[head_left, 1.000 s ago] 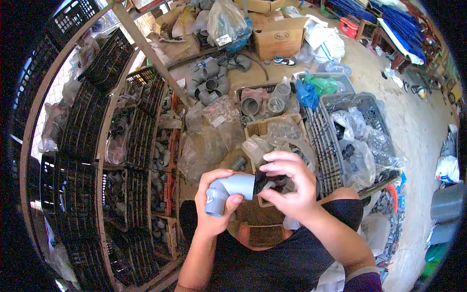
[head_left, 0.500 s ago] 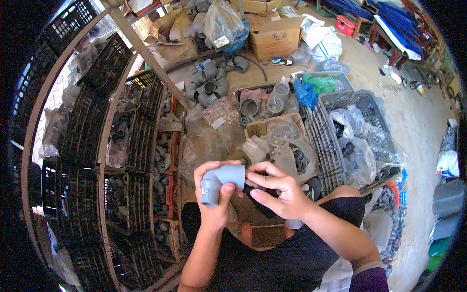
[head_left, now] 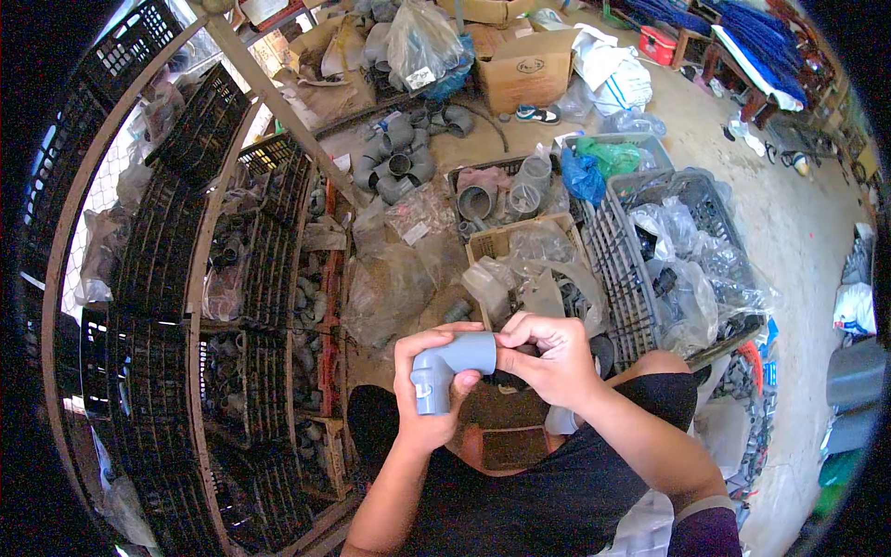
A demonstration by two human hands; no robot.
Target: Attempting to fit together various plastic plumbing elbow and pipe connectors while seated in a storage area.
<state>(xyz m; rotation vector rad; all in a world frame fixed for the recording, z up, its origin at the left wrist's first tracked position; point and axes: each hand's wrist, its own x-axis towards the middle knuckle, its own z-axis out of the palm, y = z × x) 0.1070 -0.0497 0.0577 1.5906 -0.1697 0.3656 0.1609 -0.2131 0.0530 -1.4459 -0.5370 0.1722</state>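
Note:
My left hand (head_left: 425, 429) is wrapped round a grey plastic pipe elbow (head_left: 459, 354), its fingers behind and its thumb across the front. One end of the elbow points down, and the other faces right. At that right-hand opening my right hand (head_left: 559, 364) is closed, with thumb and fingers pinched together against the rim. Whatever lies between those fingertips is hidden. Beyond my hands, a small grey fitting (head_left: 456, 310) lies among clear plastic bags (head_left: 394, 288) on the floor.
Racks of black crates (head_left: 153, 353) stand at my left. Ahead are a tan crate (head_left: 483, 244) and a pile of grey elbows (head_left: 397, 160). A large grey crate (head_left: 620, 278) with bagged fittings sits to the right. Farther back stands a cardboard box (head_left: 524, 74).
The pipe elbow and my left hand have shifted right and slightly down. My right hand's fingers, spread before, have come together at the elbow's opening. The small fitting on the floor is now uncovered.

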